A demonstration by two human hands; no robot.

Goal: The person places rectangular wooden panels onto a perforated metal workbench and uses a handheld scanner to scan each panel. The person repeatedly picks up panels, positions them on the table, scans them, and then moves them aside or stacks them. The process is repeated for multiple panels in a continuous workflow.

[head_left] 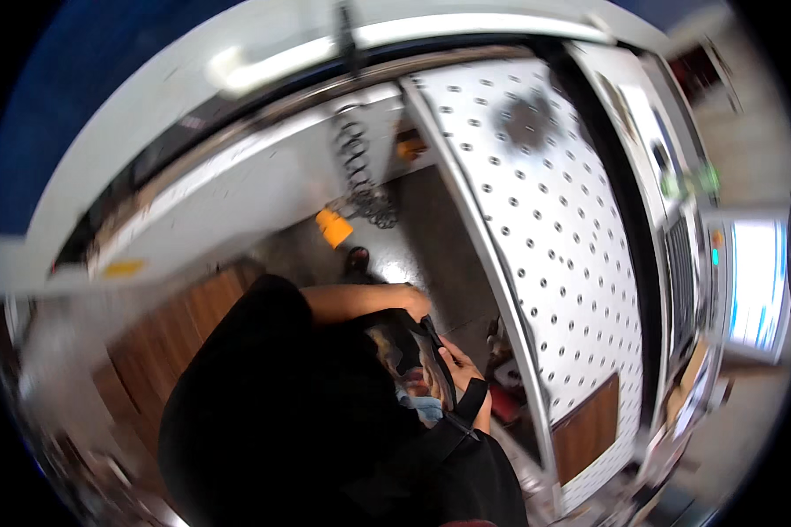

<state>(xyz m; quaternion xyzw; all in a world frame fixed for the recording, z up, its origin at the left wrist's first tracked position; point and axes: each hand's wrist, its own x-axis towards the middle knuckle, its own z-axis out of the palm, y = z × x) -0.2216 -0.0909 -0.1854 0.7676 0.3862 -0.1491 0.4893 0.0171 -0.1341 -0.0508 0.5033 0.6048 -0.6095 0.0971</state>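
Note:
Both my hands are in front of my black shirt (264, 404), which has a printed picture on its front. My left hand (413, 303) is closed at the top of a narrow black strap or cloth edge (429, 330); what lies inside its fingers is hidden. Just below it, my right hand (460, 362) has its fingers curled against the dark cloth beside that strap. A black band (473, 400) crosses my right wrist. Blur hides the exact grip.
A white table with rows of holes (554, 255) stands to my right, a brown wooden panel (586, 430) at its near end. Ahead, a coiled black cable (353, 158) hangs by a yellow block (333, 227). A lit monitor (756, 281) is at far right, brown cabinets (171, 338) at left.

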